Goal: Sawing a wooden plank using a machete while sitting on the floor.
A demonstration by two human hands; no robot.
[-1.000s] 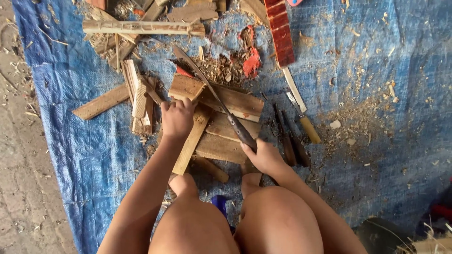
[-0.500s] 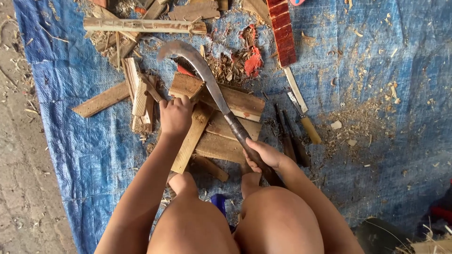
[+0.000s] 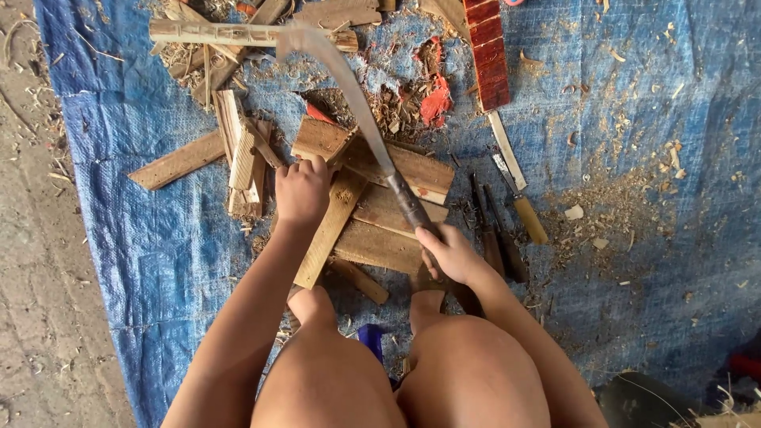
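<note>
My right hand (image 3: 449,252) grips the handle of a long curved chopping knife (image 3: 349,87), whose blurred blade is raised and points away over the wood pile. My left hand (image 3: 301,190) holds the top end of a narrow wooden slat (image 3: 326,234) standing tilted on a stack of flat boards (image 3: 396,210). Both hands are above the boards, in front of my bare knees.
A blue tarp (image 3: 634,95) strewn with wood shavings covers the ground. Chisels (image 3: 495,230) and a wooden-handled knife (image 3: 519,202) lie right of the boards. A red carved plank (image 3: 485,51), a long pale stick (image 3: 230,33) and loose offcuts (image 3: 238,150) lie beyond. Bare ground runs along the left.
The knife blade has swung up and away from the boards, from lying low across them to raised over the far pile. My left hand keeps hold of the slat.
</note>
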